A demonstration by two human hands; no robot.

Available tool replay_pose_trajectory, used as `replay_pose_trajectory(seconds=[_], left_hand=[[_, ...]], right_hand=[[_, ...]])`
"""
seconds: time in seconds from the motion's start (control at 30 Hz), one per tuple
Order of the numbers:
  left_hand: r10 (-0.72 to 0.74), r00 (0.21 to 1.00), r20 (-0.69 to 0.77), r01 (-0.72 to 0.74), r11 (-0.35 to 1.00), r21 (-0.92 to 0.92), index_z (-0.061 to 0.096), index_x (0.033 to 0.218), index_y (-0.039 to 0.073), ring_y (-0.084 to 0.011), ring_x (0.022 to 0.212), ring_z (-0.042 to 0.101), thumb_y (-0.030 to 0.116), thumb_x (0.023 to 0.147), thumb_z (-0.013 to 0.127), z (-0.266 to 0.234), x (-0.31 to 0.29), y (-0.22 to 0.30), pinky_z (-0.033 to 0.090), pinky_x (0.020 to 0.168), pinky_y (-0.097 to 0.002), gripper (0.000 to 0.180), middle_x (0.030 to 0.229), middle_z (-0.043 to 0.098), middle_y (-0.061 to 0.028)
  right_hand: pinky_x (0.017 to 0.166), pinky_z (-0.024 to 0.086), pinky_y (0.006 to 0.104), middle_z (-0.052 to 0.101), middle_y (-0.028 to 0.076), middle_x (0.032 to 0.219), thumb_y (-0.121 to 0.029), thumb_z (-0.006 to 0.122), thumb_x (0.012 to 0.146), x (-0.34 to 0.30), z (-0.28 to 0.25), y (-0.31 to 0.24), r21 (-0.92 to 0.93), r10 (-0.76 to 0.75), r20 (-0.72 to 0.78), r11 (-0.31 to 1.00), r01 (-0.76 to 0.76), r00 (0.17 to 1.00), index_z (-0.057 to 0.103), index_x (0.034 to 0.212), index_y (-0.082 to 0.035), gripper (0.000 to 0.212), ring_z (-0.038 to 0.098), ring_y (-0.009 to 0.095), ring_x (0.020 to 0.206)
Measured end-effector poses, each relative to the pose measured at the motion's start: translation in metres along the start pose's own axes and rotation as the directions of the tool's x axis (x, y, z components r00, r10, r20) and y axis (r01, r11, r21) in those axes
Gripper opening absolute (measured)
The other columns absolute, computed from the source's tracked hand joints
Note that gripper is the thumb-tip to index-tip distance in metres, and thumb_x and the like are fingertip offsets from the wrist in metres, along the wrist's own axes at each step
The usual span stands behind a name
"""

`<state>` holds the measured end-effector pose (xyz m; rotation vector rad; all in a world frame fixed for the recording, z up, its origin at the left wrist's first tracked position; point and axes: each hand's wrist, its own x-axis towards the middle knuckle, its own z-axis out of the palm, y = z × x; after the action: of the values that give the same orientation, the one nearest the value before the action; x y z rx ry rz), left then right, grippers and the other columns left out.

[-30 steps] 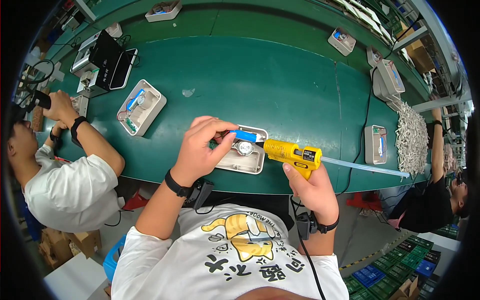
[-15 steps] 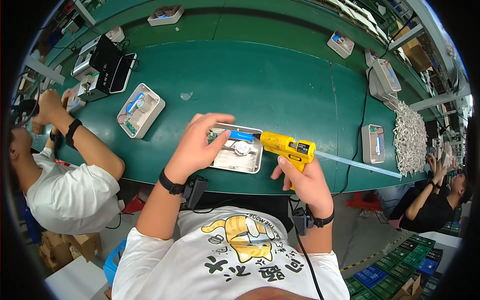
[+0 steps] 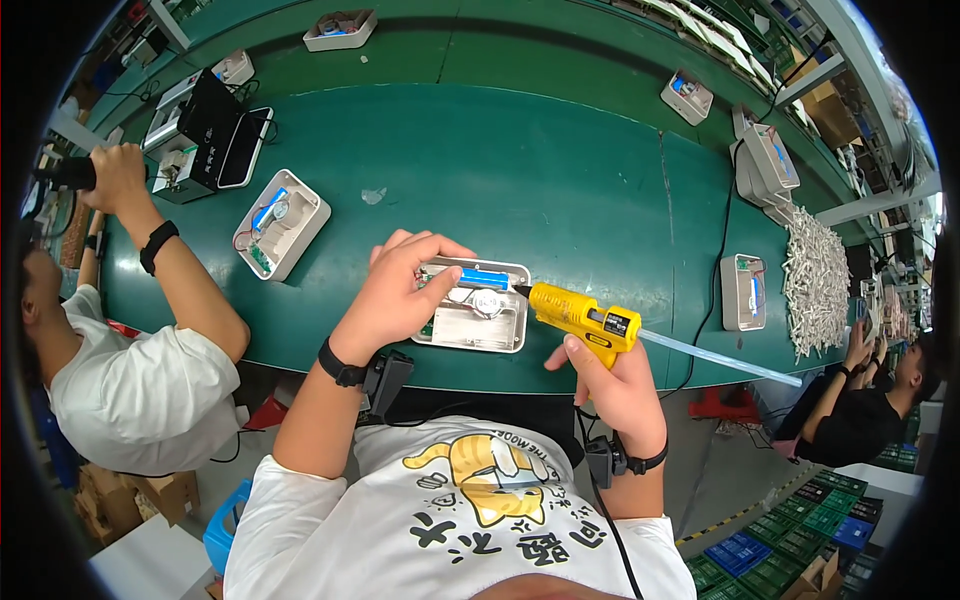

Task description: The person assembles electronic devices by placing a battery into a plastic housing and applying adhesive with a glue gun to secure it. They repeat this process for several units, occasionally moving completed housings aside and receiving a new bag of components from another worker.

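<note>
Blue battery point(image 3: 485, 279), raised in the left hand's point(image 3: 393, 300) pinch a second ago, now lies along the far wall inside the pale case point(image 3: 460, 330). I see that hand spread at the case's left, back up, thumb on the battery. Right of the case, the right hand point(image 3: 617, 378) wraps a yellow glue gun point(image 3: 570, 307); its dark label point(image 3: 617, 322) is too small to read.
</note>
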<state>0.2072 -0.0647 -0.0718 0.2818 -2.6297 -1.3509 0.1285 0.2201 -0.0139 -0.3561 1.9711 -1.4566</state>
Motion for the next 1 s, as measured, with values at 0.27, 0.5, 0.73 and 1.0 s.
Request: replay_pose_trajectory(seconds=[0.27,0.5,0.73,1.0], left_hand=[[0.024,0.999,-0.036,-0.025,0.999,-0.021,0.079,0.115,0.019,-0.0208,0.102,0.056,0.016,0.098,0.072,0.002,0.001,0.002,0.035,0.099,-0.0397,0.019,0.097,0.07,0.0048],[0.076,0.995,-0.07,-0.074,0.997,0.034,0.079,0.115,0.019,-0.0209,0.101,0.056,0.017,0.098,0.071,0.009,-0.004,-0.007,0.035,0.096,-0.0395,0.019,0.096,0.07,0.0046],[0.072,0.995,-0.073,-0.071,0.997,0.023,0.079,0.116,0.019,-0.0211,0.101,0.057,0.019,0.099,0.07,0.004,-0.001,-0.003,0.035,0.095,-0.0395,0.019,0.097,0.07,0.0043],[0.075,0.995,-0.064,-0.074,0.997,0.022,0.079,0.115,0.018,-0.0221,0.103,0.058,0.019,0.099,0.07,0.003,-0.003,-0.003,0.036,0.095,-0.0398,0.018,0.101,0.073,0.0036]], right_hand=[[0.047,0.046,0.0243,0.067,0.002,0.075,-0.022,0.066,0.109,0.004,-0.004,-0.002,-0.061,0.133,0.077,0.99,-0.128,0.988,0.068,0.122,0.001,0.027,0.056,0.006,0.052],[0.047,0.046,0.0242,0.066,0.002,0.074,-0.021,0.066,0.109,-0.003,-0.001,0.008,-0.117,0.1,0.01,0.988,-0.098,0.995,0.067,0.121,0.002,0.026,0.056,0.006,0.051],[0.047,0.045,0.0239,0.065,0.002,0.073,-0.02,0.065,0.109,0.003,0.004,0.003,0.019,0.065,-0.002,0.998,-0.065,0.998,0.067,0.119,0.001,0.024,0.055,0.007,0.051],[0.047,0.046,0.0223,0.073,0.006,0.087,-0.02,0.065,0.109,-0.004,0.002,0.002,-0.137,0.101,0.01,0.986,-0.099,0.995,0.066,0.131,0.002,0.032,0.055,0.005,0.053]])
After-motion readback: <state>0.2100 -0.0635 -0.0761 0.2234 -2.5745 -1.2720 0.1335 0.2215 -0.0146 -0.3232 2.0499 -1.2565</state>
